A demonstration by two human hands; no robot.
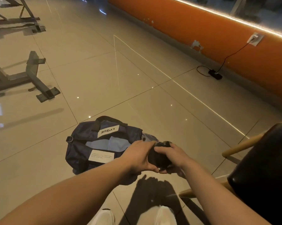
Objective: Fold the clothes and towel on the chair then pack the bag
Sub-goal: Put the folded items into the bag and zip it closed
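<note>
Head view showed the left hand (137,157) and right hand (173,155), fingers (159,149) curled round a dark rolled cloth (159,158) close to the open bag (81,143). It looked soft and light, best held round its middle.

Glossy, mirror-smooth tiled floor (137,78) all round. At 10 o'clock, matt grey metal bench frames (33,75). At 1 o'clock, matt orange painted wall (202,30), chipped in spots. At 6 o'clock, matt navy woven-cloth bag (81,143) with shiny metal ring (70,139) and smooth white label (108,131). Just beside, soft dark cloth bundle (159,158). At 4 o'clock, chair (237,147) of smooth pale wood; seat pad (267,168) black, glossy, leather-like.
</note>
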